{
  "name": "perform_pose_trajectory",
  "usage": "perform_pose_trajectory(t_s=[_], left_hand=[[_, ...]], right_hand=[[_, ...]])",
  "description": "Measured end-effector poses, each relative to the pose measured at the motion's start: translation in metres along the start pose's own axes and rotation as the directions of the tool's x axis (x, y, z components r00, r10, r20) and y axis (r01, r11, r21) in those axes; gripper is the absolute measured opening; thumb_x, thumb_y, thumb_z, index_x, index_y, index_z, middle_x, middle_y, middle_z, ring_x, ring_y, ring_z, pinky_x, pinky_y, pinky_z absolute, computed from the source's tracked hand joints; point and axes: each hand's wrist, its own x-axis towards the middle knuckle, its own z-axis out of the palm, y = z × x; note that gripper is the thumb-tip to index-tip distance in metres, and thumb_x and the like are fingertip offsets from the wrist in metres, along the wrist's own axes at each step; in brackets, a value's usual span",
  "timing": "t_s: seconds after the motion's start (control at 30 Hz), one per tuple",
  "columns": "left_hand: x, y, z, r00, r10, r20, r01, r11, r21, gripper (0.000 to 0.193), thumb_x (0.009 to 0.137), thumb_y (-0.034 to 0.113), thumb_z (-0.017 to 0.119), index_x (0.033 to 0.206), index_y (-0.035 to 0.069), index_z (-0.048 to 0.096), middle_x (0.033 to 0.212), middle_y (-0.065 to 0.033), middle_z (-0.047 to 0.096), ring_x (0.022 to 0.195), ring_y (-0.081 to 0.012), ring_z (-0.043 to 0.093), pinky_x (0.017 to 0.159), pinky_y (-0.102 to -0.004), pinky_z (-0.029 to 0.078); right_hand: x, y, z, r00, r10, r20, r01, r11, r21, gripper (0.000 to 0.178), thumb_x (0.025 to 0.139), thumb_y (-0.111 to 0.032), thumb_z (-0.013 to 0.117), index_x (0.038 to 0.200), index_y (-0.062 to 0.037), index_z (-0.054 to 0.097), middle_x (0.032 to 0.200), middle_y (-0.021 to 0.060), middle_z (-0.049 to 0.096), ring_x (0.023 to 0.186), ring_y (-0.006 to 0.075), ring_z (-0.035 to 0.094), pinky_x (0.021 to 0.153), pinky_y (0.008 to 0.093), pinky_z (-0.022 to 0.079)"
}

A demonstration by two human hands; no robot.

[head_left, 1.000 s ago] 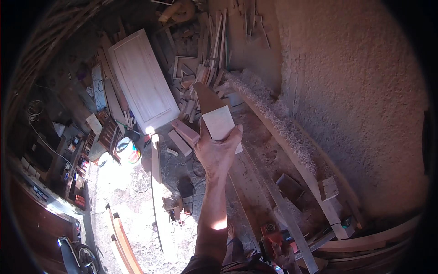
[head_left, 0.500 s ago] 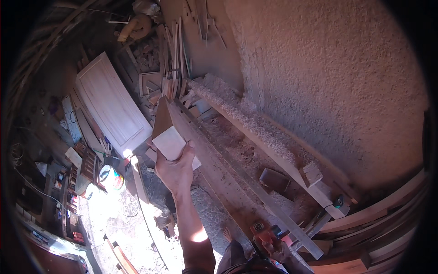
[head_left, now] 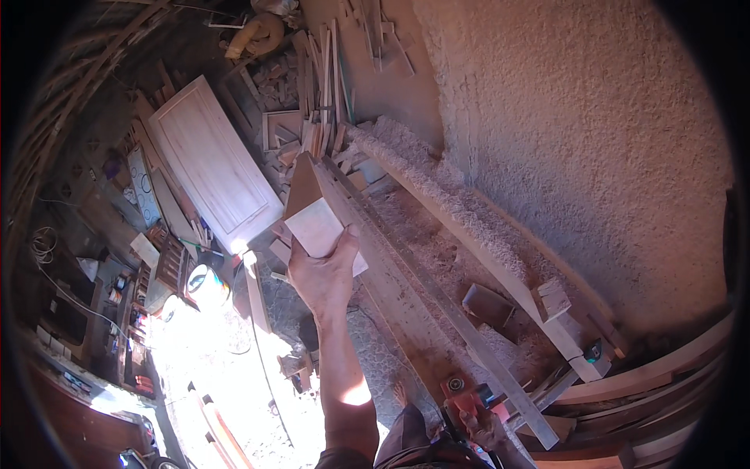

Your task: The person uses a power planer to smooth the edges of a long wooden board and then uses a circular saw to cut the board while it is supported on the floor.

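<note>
At nine o'clock, a pale panelled door leans among stacked offcuts; below it, at seven o'clock, a round bucket stands on the sunlit floor, its contents too glared to tell. At centre, your left hand is raised, fingers wrapped around the end of a squared timber block, held above the sawdust-covered counter. The block is lifted but not yet set down anywhere. Your right hand, at five o'clock, rests by a red tool; its grip is unclear.
</note>
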Motion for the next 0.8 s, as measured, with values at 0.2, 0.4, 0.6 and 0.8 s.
perform_pose_trajectory(t_s=[0.2, 0.4, 0.6, 0.8], left_hand=[[-0.002, -0.004, 0.002, 1.000, -0.001, -0.014, 0.001, 1.000, -0.019, 0.030, 0.081, 0.013, 0.081, 0.102, -0.005, 0.070, 0.091, -0.0080, 0.072, 0.083, -0.0142, 0.066, 0.079, -0.0284, 0.052], [-0.004, -0.002, -0.007, 0.999, 0.044, 0.017, -0.045, 0.998, 0.045, 0.034, 0.084, 0.014, 0.080, 0.105, -0.010, 0.069, 0.096, -0.0115, 0.073, 0.088, -0.0163, 0.065, 0.081, -0.0309, 0.051], [-0.006, 0.001, 0.000, 0.999, -0.043, 0.014, 0.043, 0.999, 0.003, 0.036, 0.084, 0.007, 0.078, 0.112, -0.011, 0.064, 0.103, -0.0159, 0.073, 0.092, -0.0205, 0.068, 0.084, -0.0325, 0.053], [-0.005, -0.007, -0.001, 0.997, -0.030, 0.071, 0.029, 1.000, 0.007, 0.042, 0.085, 0.009, 0.076, 0.117, -0.014, 0.062, 0.106, -0.0187, 0.072, 0.094, -0.0227, 0.069, 0.084, -0.0334, 0.054]], right_hand=[[0.008, 0.027, -0.003, 1.000, 0.004, -0.021, -0.007, 0.990, -0.142, 0.057, 0.100, -0.043, 0.059, 0.139, -0.0019, 0.050, 0.105, 0.0141, 0.072, 0.103, 0.0258, 0.069, 0.084, 0.0336, 0.054], [0.004, 0.015, -0.005, 0.989, -0.146, 0.016, 0.147, 0.989, -0.033, 0.078, 0.098, -0.059, 0.054, 0.148, -0.0001, 0.041, 0.118, 0.0227, 0.069, 0.116, 0.0302, 0.066, 0.096, 0.0358, 0.050], [0.006, 0.021, -0.003, 0.993, -0.113, 0.016, 0.109, 0.979, 0.172, 0.072, 0.098, -0.042, 0.063, 0.152, -0.0025, 0.035, 0.129, 0.0146, 0.065, 0.124, 0.0216, 0.059, 0.103, 0.0305, 0.046], [0.002, 0.017, -0.010, 0.993, -0.119, 0.009, 0.117, 0.988, 0.104, 0.068, 0.098, -0.040, 0.063, 0.150, -0.0024, 0.039, 0.129, 0.0143, 0.065, 0.121, 0.0226, 0.062, 0.101, 0.0305, 0.048]])
